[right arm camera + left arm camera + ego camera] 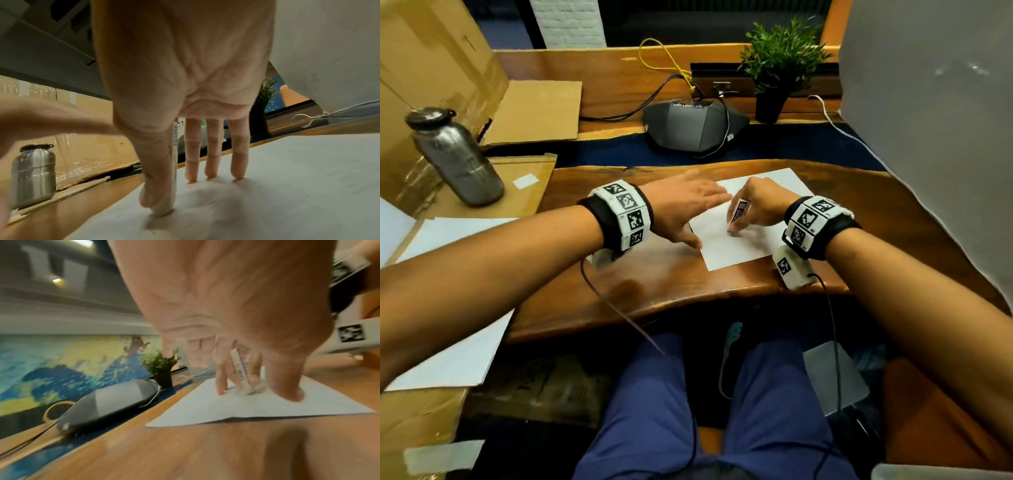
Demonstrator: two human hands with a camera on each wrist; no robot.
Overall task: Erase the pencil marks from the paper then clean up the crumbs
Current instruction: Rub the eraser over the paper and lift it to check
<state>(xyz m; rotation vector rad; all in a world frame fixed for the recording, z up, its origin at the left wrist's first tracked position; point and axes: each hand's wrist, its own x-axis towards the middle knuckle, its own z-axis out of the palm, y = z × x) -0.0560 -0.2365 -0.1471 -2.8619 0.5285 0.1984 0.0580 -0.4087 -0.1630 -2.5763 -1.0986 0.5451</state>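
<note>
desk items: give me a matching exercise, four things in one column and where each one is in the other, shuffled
Things:
1. eraser
2. paper
3. metal bottle
4. potted plant

Places:
A. on cardboard at the left
B. pinched in the right hand, tip on the sheet
C. far side of the desk, beside the conference phone
D. flat under the left hand

Pairs: 1-B, 2-D, 3-A, 4-C

paper point(736, 240): white sheet, flat on the wooden desk point(671, 284), turned at an angle to the desk's front edge, marks too faint to tell | eraser point(738, 214): white block in printed sleeve, near upright, bare end touching paper near its middle
</note>
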